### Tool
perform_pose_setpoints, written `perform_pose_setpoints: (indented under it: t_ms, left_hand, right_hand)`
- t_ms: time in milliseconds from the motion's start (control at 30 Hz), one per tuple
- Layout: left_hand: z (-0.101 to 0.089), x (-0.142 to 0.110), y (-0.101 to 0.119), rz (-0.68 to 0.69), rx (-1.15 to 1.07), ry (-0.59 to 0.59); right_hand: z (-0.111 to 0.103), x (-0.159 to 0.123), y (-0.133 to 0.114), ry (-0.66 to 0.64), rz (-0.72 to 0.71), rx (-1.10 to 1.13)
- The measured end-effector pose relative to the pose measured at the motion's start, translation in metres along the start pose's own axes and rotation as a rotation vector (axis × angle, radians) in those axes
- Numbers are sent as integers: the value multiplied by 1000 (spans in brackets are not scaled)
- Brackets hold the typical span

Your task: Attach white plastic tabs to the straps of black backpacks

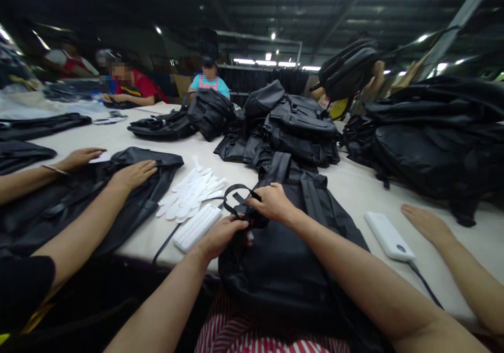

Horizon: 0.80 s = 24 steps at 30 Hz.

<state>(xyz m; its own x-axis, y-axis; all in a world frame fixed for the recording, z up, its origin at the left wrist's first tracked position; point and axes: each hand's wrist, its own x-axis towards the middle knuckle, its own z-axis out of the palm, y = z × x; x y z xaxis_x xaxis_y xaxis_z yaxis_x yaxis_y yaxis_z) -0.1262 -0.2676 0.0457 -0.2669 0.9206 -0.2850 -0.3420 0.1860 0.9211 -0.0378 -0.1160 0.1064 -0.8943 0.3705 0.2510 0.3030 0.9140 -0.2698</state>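
A black backpack [291, 258] lies in front of me, its near end over the table edge at my lap. My left hand [226, 235] is closed, thumb pressed on a black strap [236, 188] at the bag's left side. The strap curves up in a loop between my hands. Bent over the same spot, my right hand [273, 202] pinches black strap material with its fingertips. A small white bit shows beneath my left fingers; what it is I cannot tell. Just left of my hands are a white power bank [197, 228] and a pile of white paper strips [192, 193].
Black backpacks are heaped ahead [295, 122] and at the right [441, 153]. A co-worker's hands [134, 174] rest on a black bag at the left. Another person's hand [427, 224] lies beside a second white power bank [389, 235]. More people work across the table.
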Motion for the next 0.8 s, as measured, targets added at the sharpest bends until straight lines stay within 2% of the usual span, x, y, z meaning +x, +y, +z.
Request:
perform_pose_setpoints:
  t_ms: [67,200,333,533,700,800]
  left_hand:
    - [-4,-2,1,-14,36,-34]
    - [-6,-5,3,-35,24,-51]
    - [-6,-4,-2,-19,13,-36]
    - [-12,-4,-7,-41,-15,-104]
    - [-18,-11,-6,-27,-162,-246]
    - [-19,-13,-6,-18,-190,-250]
  right_hand:
    - [5,-2,-3,-19,21,7]
    - [-2,3,-4,111,152,-30]
    - [-7,7,-1,138,203,-139]
    - [0,7,9,76,258,-146]
    - [-4,0,19,-31,256,-141]
    - [-7,-9,28,-68,280,-162]
